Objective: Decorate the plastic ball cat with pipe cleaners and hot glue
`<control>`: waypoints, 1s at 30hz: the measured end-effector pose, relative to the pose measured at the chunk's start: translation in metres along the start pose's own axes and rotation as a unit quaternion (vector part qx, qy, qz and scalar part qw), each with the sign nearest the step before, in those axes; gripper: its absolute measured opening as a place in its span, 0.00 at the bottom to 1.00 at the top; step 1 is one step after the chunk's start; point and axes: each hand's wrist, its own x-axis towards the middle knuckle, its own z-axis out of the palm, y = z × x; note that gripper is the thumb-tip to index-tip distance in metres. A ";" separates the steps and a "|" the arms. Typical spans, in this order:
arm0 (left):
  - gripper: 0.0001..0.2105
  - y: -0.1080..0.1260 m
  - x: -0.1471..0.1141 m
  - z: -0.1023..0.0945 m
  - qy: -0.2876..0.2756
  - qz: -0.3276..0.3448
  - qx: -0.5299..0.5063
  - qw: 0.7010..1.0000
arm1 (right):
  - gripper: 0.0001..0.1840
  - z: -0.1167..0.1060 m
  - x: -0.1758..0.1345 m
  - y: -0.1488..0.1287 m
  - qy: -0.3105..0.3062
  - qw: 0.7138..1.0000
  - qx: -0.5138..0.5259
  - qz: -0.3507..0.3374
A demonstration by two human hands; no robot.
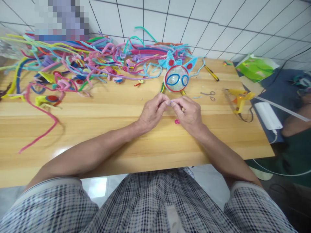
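My left hand (155, 110) and my right hand (188, 111) meet above the table, thumbs and forefingers pinched together. Between the fingertips shows a small bit of purple pipe cleaner (170, 103), gripped from both sides; most of it is hidden. Just beyond my hands sits a round clear ornament (177, 84) with a red rim, blue oval loops like glasses, and blue pointed ears with red dots. A small pink coil (177, 121) lies on the table beside my right hand.
A tangled heap of colourful pipe cleaners (97, 58) covers the back left. To the right lie scissors (209, 95), a yellow utility knife (212, 73), a yellow hot glue gun (240, 98) and a white power strip (268, 116). A green packet (255, 68) rests near the far right corner.
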 end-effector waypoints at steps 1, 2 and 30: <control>0.15 0.000 0.000 0.000 0.001 0.000 0.001 1.000 | 0.15 0.000 0.000 0.000 -0.002 1.000 0.002 0.010; 0.15 0.000 0.000 0.000 0.004 -0.003 -0.002 1.000 | 0.16 0.001 0.000 0.000 -0.003 1.000 0.007 0.022; 0.07 -0.003 0.000 0.002 -0.017 -0.027 -0.021 0.999 | 0.30 0.004 0.000 -0.005 -0.022 0.992 0.053 0.109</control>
